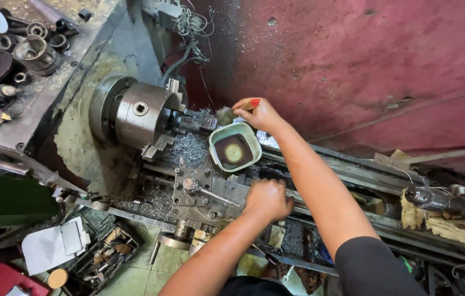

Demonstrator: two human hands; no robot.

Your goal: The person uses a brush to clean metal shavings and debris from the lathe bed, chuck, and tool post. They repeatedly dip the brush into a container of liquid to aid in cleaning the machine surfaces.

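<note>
I look down on a metal lathe. My right hand (260, 113) holds a small brush with a red handle (251, 104); its bristles (224, 115) touch the workpiece beside the steel chuck (142, 114). Just below that hand sits a pale green square tub (218, 137) of dark liquid, resting on the carriage. My left hand (268, 198) is closed over a handle on the carriage, right of the tool post (199, 189). Metal shavings (188, 148) lie under the chuck.
A shelf at top left carries rings, pulleys and sleeves (35, 49). A drill chuck (427, 197) lies on the bed at right. A dark red wall (353, 66) stands behind. Papers (54, 246) and a tray of tools (106, 252) lie on the floor below.
</note>
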